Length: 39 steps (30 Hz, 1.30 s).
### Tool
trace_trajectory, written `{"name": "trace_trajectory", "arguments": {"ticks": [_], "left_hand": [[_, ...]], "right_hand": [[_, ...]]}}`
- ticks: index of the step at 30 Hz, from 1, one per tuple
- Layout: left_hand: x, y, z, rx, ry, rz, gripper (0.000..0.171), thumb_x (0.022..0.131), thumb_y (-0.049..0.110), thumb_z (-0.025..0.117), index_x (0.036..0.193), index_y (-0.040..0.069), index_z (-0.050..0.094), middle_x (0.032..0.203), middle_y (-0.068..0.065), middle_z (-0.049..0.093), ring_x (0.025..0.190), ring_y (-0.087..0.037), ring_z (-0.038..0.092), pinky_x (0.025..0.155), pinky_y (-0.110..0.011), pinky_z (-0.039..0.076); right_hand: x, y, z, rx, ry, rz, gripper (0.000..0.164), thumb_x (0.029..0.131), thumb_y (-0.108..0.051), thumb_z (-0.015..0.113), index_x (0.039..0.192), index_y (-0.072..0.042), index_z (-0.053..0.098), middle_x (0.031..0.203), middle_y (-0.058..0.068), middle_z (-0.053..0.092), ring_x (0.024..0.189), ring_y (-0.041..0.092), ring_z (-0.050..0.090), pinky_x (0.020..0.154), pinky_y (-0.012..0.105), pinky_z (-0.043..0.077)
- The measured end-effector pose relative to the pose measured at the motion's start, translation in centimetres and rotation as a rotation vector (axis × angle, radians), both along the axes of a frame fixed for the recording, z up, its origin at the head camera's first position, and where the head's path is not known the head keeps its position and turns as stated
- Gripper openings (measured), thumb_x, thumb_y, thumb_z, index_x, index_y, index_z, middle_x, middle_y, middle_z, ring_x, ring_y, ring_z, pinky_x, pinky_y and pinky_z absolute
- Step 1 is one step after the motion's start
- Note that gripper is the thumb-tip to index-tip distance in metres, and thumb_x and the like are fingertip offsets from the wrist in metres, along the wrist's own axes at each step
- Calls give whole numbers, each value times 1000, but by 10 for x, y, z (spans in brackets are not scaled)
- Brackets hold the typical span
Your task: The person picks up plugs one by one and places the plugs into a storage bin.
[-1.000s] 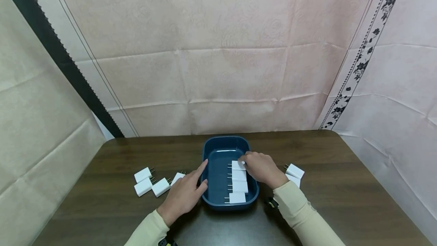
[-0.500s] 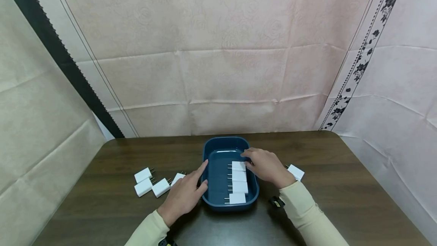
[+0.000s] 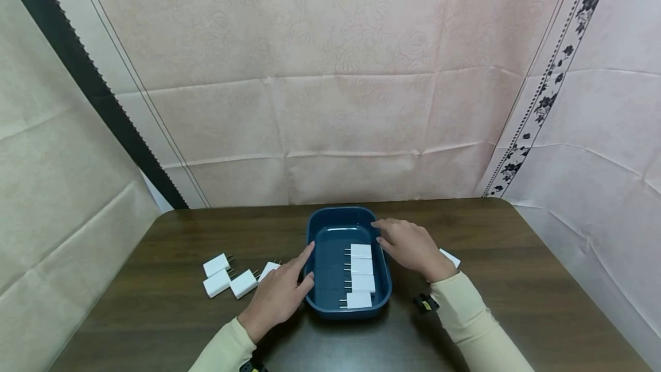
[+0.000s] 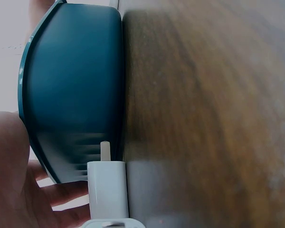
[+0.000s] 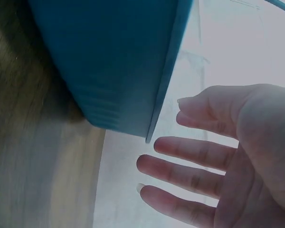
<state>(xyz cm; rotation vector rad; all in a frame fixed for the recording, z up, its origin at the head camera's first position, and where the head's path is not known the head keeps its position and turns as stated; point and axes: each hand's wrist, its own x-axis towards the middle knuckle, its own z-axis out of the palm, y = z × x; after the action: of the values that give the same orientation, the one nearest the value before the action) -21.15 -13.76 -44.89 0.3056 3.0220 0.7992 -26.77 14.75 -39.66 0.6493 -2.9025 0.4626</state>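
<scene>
A dark blue tray (image 3: 330, 228) stands on the table, with several white charger plugs (image 3: 362, 267) in a column along its right side, prongs facing left. My left hand (image 3: 279, 293) rests at the tray's left rim, index finger and thumb straight. Close below that hand in the left wrist view is a white charger plug (image 4: 108, 190) on the table. My right hand (image 3: 412, 247) is over the tray's right rim with nothing in it. Its fingers appear loosely extended and apart in the right wrist view, beside the tray's outer wall (image 5: 109, 61).
More white charger plugs (image 3: 216, 283) lie on the wooden table (image 3: 155, 314) left of the tray, partly behind my left hand. Another plug (image 3: 450, 258) shows from behind my right wrist. A cloth (image 3: 335, 102) hangs behind the table's far edge.
My right hand has let go of the farthest charger plug in the tray and moved up and right to the rim. My left hand has stayed still.
</scene>
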Motion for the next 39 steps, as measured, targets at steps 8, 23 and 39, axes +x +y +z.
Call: {"name": "trace_trajectory", "arguments": {"ticks": [8,23,39], "left_hand": [[0,-1,0,-2,1,-5,63,102,39,51,161,29,30,149,-9,57,84,-19,60,92,-56,54],[-1,-1,-1,3,-2,-9,63,102,39,51,161,29,30,149,-9,56,92,-21,63,96,-60,52],[-1,0,-2,2,-4,-6,62,103,40,50,161,29,30,150,-8,56,112,-27,66,99,-61,50]], "right_hand": [[-2,13,1,-10,-20,-39,36,98,-16,65,133,-8,65,128,12,71,104,27,71,84,44,60],[-5,35,2,47,-27,-34,29,92,-5,68,121,-2,70,103,13,75,78,17,67,68,39,59],[-1,59,-5,107,-53,-45,17,89,0,68,104,-5,74,84,6,72,65,13,57,56,32,48]]}}
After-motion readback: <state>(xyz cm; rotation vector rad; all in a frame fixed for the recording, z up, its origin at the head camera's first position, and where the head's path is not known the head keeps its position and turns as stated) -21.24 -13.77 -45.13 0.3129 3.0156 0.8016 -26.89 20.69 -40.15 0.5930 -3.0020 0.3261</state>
